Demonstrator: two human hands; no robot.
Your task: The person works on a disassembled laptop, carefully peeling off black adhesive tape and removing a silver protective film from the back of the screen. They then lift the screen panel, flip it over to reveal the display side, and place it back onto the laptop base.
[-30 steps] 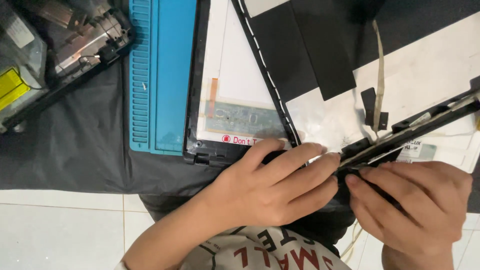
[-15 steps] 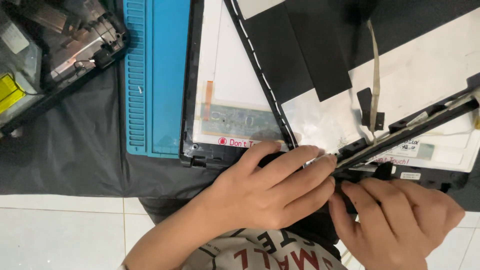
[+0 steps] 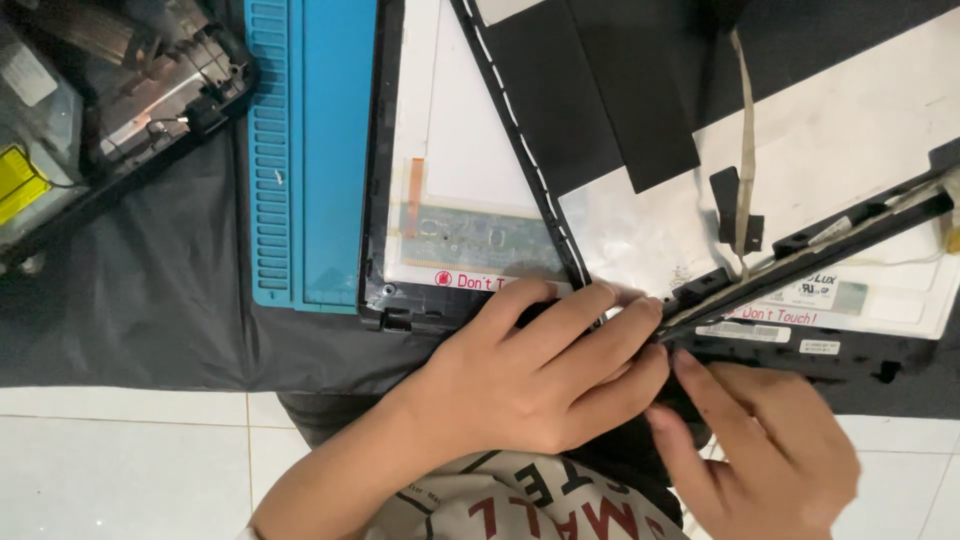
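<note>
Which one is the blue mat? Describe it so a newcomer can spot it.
Start from the black cloth covering the floor. On it, left of the two opened screen panels, lies the blue mat, a long rectangle running top to bottom. It is the only blue thing there, with a ribbed strip of slots down its left edge.

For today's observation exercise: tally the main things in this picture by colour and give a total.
Blue: 1, ridged mat
Black: 3, frame strip, panel bezel, cloth
White: 1, panel back
Total: 5
</note>
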